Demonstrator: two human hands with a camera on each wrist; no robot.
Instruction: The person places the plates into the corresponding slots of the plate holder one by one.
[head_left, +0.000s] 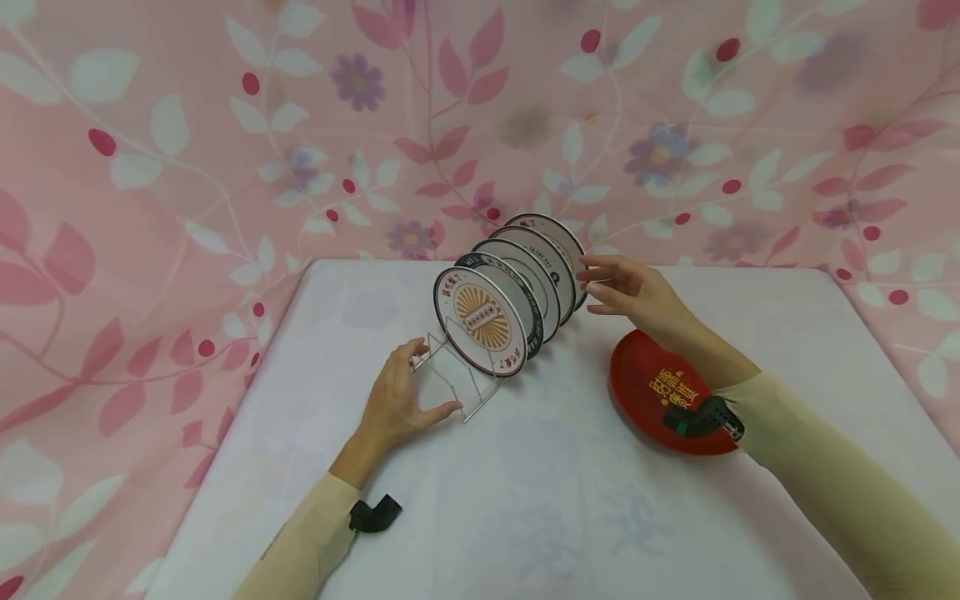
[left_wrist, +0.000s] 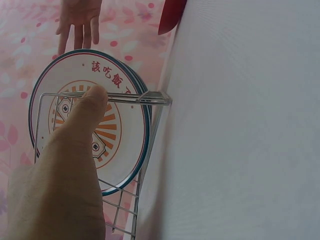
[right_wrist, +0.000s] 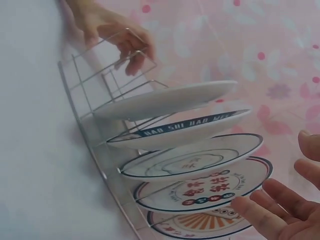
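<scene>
A wire dish rack (head_left: 450, 385) stands on the table with several round plates upright in its slots. The front plate (head_left: 482, 321) bears an orange sunburst and red characters; a plate with a dark lettered rim (right_wrist: 180, 127) stands behind it. My left hand (head_left: 396, 398) grips the rack's near end, its thumb (left_wrist: 82, 112) along one wire rail and its fingers at the opposite side. Beside the rearmost plates, my right hand (head_left: 626, 292) holds nothing, fingers extended and spread, as the right wrist view shows. Below the right forearm lies a red plate (head_left: 637, 383) with yellow characters.
White cloth covers the table (head_left: 360, 333). A pink floral curtain (head_left: 480, 108) hangs behind its back edge. Small black devices are on both sleeves, the left one (head_left: 375, 514) near the wrist. The right sleeve (head_left: 810, 467) overlaps the red plate in the head view.
</scene>
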